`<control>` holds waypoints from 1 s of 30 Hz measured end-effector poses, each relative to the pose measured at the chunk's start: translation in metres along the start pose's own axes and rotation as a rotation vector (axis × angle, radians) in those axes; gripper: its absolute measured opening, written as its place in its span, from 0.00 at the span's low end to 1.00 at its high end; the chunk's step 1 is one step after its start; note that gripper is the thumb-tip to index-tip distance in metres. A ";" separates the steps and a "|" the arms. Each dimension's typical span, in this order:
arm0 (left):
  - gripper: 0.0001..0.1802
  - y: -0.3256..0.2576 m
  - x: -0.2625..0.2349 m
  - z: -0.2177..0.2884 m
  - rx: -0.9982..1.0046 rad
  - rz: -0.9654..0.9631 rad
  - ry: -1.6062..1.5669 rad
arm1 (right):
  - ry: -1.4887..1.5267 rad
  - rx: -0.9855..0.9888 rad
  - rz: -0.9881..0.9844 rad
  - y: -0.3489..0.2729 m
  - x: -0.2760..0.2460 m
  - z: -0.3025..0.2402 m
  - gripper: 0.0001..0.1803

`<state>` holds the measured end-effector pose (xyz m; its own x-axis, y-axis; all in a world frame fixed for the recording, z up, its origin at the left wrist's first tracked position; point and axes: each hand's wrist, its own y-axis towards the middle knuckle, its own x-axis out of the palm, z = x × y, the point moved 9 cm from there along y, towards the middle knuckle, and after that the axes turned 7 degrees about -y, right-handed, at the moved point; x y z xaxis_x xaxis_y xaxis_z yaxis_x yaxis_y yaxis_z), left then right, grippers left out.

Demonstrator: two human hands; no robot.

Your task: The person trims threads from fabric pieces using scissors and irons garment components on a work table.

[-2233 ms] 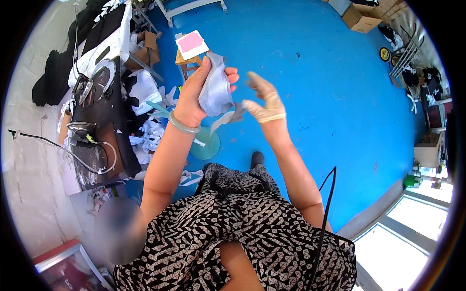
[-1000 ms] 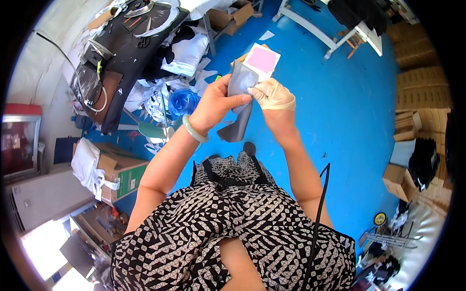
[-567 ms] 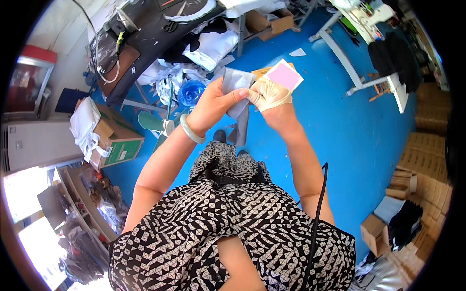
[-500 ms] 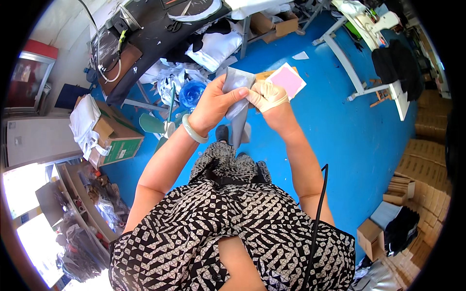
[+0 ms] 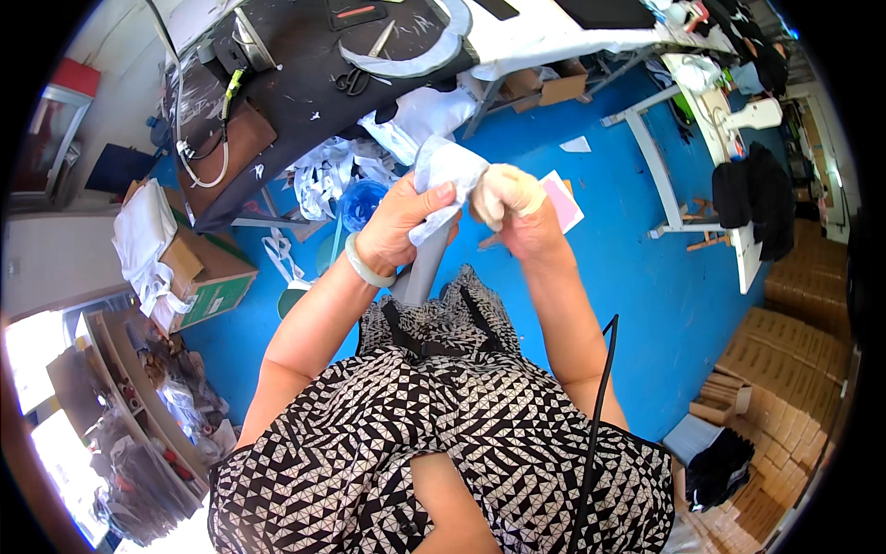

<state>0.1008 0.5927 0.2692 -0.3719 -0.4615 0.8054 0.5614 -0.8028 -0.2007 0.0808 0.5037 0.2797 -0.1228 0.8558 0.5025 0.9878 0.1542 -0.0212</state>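
While left hand [image 5: 399, 222] grips the grey cloth [image 5: 441, 185] held up at chest height, right hand [image 5: 506, 198] is clenched at cloth's edge, touching it; pink card [image 5: 563, 201] sits behind right hand, over blue floor [image 5: 628, 268].

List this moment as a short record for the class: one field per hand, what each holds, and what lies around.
Left hand: raised, fingers gripping a pale grey fabric piece
Right hand: closed in a fist beside the fabric; the contact is unclear
Wrist: pale bangle on the left
Behind right hand: pink card
Floor: blue
Worktable: dark top with scissors
Left side: cardboard box
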 end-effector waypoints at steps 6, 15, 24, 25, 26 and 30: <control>0.17 0.006 -0.034 0.045 0.116 0.117 0.150 | -0.218 0.032 0.182 0.037 -0.015 0.000 0.18; 0.18 0.050 -0.043 0.080 0.073 0.218 0.384 | -0.638 0.062 0.047 0.107 -0.023 -0.018 0.11; 0.18 0.086 -0.041 0.075 0.212 0.128 0.033 | 0.288 0.057 -0.320 0.131 -0.035 -0.014 0.15; 0.18 0.086 -0.043 0.076 0.212 0.133 0.035 | 0.194 0.046 -0.243 0.134 -0.040 -0.014 0.15; 0.18 0.087 -0.044 0.077 0.199 0.110 0.009 | 0.079 0.038 -0.158 0.136 -0.050 -0.013 0.17; 0.23 0.091 -0.051 0.082 0.219 0.135 0.053 | 0.351 -0.028 -0.151 0.142 -0.094 -0.014 0.18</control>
<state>0.2314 0.5737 0.2555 -0.3175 -0.5828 0.7480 0.7531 -0.6343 -0.1746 0.2343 0.4379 0.2416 -0.2314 0.6024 0.7639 0.9640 0.2479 0.0965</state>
